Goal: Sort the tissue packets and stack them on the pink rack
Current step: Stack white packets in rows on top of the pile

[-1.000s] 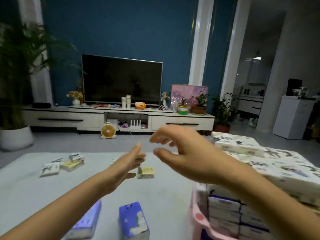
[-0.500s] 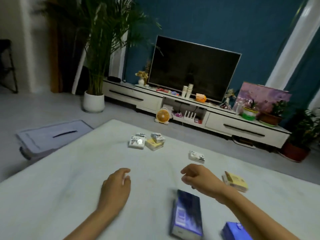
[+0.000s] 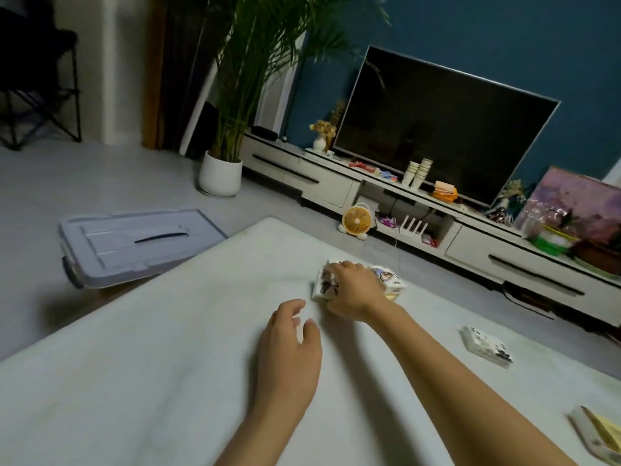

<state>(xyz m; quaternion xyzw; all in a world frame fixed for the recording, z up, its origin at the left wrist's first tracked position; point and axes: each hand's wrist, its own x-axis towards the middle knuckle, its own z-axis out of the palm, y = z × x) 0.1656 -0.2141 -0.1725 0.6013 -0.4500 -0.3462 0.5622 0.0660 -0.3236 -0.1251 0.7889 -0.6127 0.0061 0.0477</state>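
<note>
The right hand [image 3: 353, 290] curled its fingers over a cluster of tissue packets [image 3: 324, 284] on the white mat [image 3: 168, 364]; the left hand [image 3: 289, 351] lay open nearby. A white packet [image 3: 487, 344] and a yellow packet [image 3: 598, 432] lay loose. The pink rack was out of view, so sorting seemed unfinished.

Seen on my remote feed: two bare forearms [image 3: 470, 381], uncovered as far as the frame's lower edge. The left hand [image 3: 289, 348] and right hand [image 3: 353, 290] are equally bare, wrists included, slim-fingered.
</note>
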